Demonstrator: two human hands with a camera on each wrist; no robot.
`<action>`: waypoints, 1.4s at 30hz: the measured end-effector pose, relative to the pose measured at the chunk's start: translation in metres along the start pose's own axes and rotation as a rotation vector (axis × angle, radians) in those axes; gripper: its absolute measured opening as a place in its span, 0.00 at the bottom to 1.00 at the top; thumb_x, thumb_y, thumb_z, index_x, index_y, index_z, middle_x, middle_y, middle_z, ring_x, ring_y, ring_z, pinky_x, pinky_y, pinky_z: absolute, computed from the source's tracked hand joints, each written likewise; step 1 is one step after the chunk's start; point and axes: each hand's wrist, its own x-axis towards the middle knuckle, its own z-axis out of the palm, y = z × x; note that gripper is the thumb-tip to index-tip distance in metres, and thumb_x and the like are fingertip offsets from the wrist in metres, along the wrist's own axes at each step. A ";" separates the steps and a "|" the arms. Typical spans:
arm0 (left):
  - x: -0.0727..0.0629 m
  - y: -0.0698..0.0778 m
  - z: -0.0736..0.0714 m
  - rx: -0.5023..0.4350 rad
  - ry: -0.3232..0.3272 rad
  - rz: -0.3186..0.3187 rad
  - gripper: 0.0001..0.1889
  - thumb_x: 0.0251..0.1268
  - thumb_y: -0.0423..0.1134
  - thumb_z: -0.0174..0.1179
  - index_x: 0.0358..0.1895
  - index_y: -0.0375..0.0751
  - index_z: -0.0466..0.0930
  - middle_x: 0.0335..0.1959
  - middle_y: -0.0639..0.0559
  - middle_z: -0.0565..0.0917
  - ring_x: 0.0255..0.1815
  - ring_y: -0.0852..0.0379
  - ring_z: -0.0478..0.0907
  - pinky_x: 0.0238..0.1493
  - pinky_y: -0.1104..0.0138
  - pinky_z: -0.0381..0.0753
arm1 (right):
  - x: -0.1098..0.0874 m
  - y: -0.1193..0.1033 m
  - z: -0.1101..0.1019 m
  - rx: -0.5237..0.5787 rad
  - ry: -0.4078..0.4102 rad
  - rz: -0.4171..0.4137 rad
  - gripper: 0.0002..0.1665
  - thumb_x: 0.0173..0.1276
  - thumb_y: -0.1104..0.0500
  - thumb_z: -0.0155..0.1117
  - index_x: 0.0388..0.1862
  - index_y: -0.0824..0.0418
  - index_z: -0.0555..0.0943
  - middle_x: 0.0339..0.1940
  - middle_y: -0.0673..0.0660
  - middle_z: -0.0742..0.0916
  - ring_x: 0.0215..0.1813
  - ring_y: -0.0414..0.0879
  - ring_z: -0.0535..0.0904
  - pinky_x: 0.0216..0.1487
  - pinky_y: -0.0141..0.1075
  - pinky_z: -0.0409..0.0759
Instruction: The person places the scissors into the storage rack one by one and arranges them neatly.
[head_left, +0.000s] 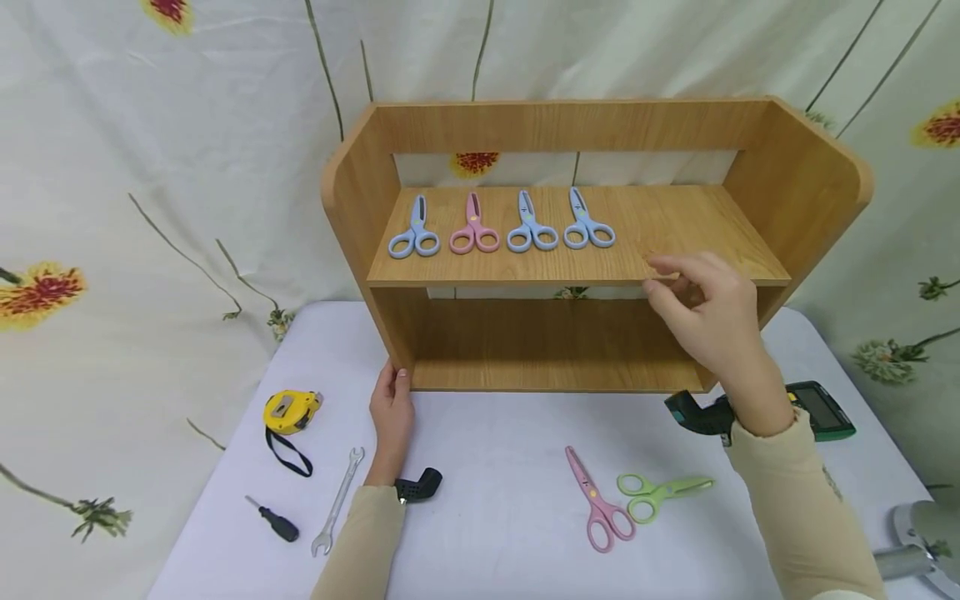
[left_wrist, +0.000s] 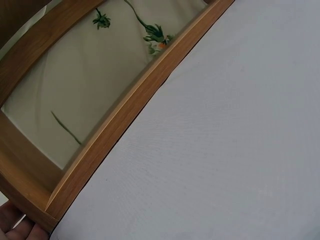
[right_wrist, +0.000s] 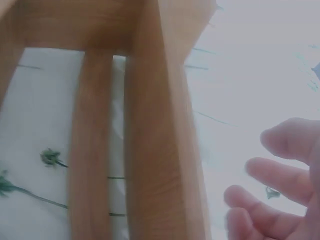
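A two-tier wooden shelf [head_left: 585,287] carries a row of scissors on its upper board: blue scissors [head_left: 416,229] at the left, pink scissors [head_left: 474,225], then two more blue pairs, one of them the rightmost blue scissors [head_left: 587,221]. My right hand [head_left: 708,308] hovers by the board's front edge, right of the row, fingers bent and nothing between them; the right wrist view also shows it holding nothing. With fingers and thumb, my left hand [head_left: 393,408] holds the shelf's lower left front corner. Its fingers [left_wrist: 20,227] show partly beside that corner.
Pink scissors [head_left: 596,500] and green scissors [head_left: 660,493] lie on the white table [head_left: 495,500] before the shelf. To the left are a yellow tape measure [head_left: 291,412], a wrench [head_left: 337,502] and a screwdriver [head_left: 276,521]. A dark device [head_left: 821,410] lies behind the right wrist.
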 end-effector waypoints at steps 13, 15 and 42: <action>0.000 0.000 0.001 0.014 -0.001 -0.003 0.23 0.82 0.39 0.46 0.74 0.37 0.68 0.73 0.39 0.74 0.76 0.43 0.70 0.77 0.50 0.68 | -0.101 0.006 0.018 0.030 -0.591 0.129 0.12 0.66 0.58 0.72 0.48 0.58 0.88 0.41 0.51 0.91 0.34 0.33 0.75 0.31 0.29 0.76; 0.002 0.001 0.001 0.011 0.000 0.004 0.23 0.82 0.39 0.46 0.74 0.37 0.68 0.73 0.39 0.74 0.76 0.43 0.70 0.77 0.50 0.69 | -0.111 0.008 0.025 0.068 -0.701 0.132 0.13 0.66 0.56 0.71 0.47 0.58 0.87 0.40 0.50 0.90 0.33 0.32 0.74 0.32 0.29 0.77; 0.000 -0.002 0.000 0.007 -0.016 -0.015 0.24 0.83 0.41 0.46 0.76 0.38 0.67 0.74 0.40 0.73 0.77 0.44 0.68 0.78 0.50 0.67 | -0.176 0.001 0.077 0.103 -0.979 0.165 0.18 0.48 0.65 0.74 0.31 0.52 0.73 0.20 0.42 0.72 0.25 0.32 0.65 0.24 0.26 0.64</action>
